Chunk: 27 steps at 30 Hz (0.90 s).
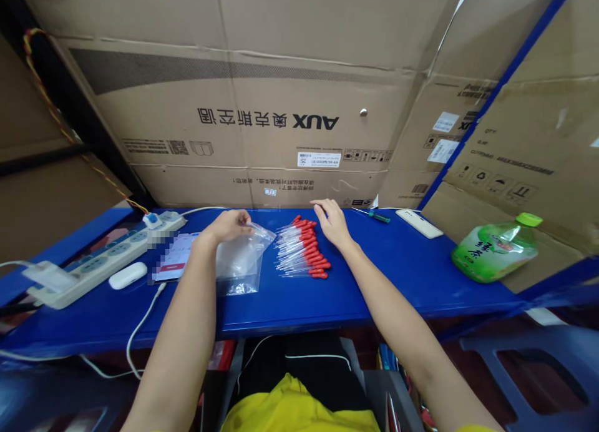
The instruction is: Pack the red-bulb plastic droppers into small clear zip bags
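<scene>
In the head view, the left hand (229, 226) pinches the upper edge of a clear plastic bag (241, 260), which lies on the blue tabletop (397, 276). I cannot tell if anything is inside the bag. Just beside it lies a pile of red-capped droppers (304, 248). The right hand (333, 223) rests with spread fingers at the pile's far edge. Well apart to the right, a green bottle (496, 248) lies on its side.

A white power strip (100, 257) and white oval case (128, 274) lie at the blue desk's (374, 282) left. At right are a green-handled screwdriver (379, 217), a flat white device (419, 223) and a green bottle (496, 248) lying on its side. AUX cardboard boxes (262, 107) stand behind.
</scene>
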### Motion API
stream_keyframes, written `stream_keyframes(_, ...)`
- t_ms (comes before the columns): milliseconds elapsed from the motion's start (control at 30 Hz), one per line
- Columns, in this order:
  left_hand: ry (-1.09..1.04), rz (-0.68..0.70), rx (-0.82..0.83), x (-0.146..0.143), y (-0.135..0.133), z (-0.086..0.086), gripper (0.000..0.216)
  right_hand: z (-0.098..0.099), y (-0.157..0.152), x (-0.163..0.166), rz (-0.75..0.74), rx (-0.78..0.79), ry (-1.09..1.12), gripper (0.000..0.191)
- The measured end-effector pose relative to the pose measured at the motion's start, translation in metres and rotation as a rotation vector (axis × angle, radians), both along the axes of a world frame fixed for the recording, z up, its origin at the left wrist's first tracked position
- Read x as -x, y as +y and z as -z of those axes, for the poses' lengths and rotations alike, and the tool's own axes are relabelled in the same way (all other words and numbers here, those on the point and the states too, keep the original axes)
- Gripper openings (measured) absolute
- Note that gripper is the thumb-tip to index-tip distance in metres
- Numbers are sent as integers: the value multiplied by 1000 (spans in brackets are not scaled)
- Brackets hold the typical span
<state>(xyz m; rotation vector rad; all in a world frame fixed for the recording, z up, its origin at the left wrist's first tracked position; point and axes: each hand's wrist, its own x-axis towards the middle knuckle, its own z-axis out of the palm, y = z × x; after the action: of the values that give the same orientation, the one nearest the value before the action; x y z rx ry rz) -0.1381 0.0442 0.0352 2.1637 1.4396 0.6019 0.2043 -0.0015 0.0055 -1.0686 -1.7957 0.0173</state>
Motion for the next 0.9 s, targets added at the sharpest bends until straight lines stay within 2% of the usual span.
stream_keyframes(133,-356,-3,-59,-13,-11,-11,45,-2,-3,5,-22,-2,34,42)
stream_keyframes(233,-455,30,-206,-30,-24,-23,53,-6,-7,13,-62,-14,44,38)
stream_keyframes(367,-292,120,-417,-56,-39,-30,46,-10,-13,23,-106,-11,6,36)
stream_keyframes(567,-141,162,-719,-90,-50,-20,35,-15,-19,33,-144,-12,12,25)
stream_keyframes(600,-126,134,-767,-95,-53,-19,37,-16,-20,33,-127,-15,41,25)
stream_keyframes(667,-144,-9,-855,-104,-57,-16,38,-17,-21,34,-90,-25,123,25)
stream_keyframes(733,-140,-104,-892,-111,-62,-13,30,-17,-22,35,-58,-45,205,23)
stream_keyframes(767,-118,-100,-885,-114,-64,-12,26,-17,-22,36,-43,-55,236,22)
stream_keyframes(900,-45,48,-747,-125,-68,-7,27,-13,-23,38,-15,-61,211,16)
